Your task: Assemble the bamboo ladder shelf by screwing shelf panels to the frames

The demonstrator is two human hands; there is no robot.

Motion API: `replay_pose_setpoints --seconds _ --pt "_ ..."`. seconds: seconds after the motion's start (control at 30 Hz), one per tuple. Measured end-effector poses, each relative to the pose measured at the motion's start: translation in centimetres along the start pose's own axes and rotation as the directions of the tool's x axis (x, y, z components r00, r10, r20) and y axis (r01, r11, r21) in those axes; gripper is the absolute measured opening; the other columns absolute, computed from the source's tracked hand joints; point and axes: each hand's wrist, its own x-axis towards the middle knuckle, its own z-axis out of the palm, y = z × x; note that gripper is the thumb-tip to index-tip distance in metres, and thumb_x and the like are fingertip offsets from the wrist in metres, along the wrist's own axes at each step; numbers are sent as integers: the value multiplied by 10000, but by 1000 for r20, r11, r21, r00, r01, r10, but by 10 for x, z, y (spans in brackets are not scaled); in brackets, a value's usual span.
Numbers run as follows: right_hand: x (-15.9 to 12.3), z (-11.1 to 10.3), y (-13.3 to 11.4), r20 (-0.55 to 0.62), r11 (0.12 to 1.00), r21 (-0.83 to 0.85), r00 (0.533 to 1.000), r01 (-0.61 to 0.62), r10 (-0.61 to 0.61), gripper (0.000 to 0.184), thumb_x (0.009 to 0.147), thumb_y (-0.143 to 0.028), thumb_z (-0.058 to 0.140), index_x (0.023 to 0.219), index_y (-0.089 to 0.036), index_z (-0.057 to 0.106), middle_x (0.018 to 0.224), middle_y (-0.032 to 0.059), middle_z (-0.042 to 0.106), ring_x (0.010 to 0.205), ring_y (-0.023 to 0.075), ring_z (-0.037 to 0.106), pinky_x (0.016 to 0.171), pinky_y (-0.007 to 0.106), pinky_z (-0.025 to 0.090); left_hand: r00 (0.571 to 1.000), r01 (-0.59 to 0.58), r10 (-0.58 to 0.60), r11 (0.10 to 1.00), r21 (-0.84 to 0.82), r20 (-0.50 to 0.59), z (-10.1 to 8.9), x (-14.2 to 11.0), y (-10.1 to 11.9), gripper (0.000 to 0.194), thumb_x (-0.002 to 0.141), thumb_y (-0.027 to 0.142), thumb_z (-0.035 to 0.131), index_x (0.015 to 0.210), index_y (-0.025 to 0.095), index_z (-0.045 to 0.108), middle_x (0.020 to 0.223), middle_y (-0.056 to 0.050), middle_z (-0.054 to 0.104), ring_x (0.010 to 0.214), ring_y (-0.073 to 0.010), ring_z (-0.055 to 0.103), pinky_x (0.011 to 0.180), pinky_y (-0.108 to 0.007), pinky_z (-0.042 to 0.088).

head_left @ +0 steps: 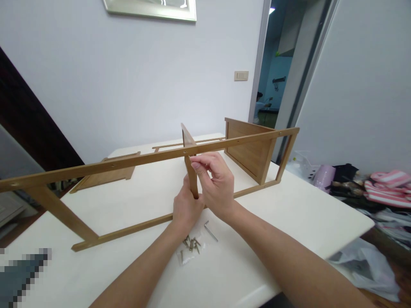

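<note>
A long wooden side frame (144, 159) lies on its edge on the table, with a slatless middle board (192, 182) joining it crosswise. My left hand (186, 208) is closed around the lower part of that board. Close under the frame's upper rail, my right hand (218, 182) is pinched, thumb against forefinger, beside the board's top. Whatever is between those fingertips is too small to make out. Below my hands lie a clear plastic bag (189, 258) with several screws (193, 244) and an L-shaped hex key (211, 231).
A wooden panel (247, 149) stands within the frame's right part. Another panel (111, 173) and a further wooden frame (202, 142) lie farther back on the white table (289, 222). Clothes (390, 188) and a plastic bag (366, 261) are at the right, beyond the table edge.
</note>
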Motion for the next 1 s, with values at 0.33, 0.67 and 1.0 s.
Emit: replay_pose_setpoints --seconds 0.33,0.67,1.0 --pt "-7 3 10 32 1000 11 999 22 -23 146 914 -174 567 938 -252 688 948 31 665 923 161 636 716 290 574 1000 -3 3 1000 0 0 3 0 -5 684 823 276 547 1435 169 261 960 -91 730 828 -291 700 644 -339 465" --pt "-11 5 8 56 998 -3 997 -56 56 173 915 -188 562 966 -272 705 951 18 696 893 169 659 770 339 589 1000 -13 12 999 52 17 7 3 -7 674 838 235 549 1445 160 263 998 -109 717 895 -288 705 684 -339 482" --pt "-6 11 2 32 961 131 969 -245 243 95 882 -242 616 936 -247 694 908 14 693 801 155 669 743 320 578 1000 -4 3 1000 22 19 2 2 -2 705 822 198 555 1447 131 236 1166 -162 688 967 -307 693 737 -353 484"
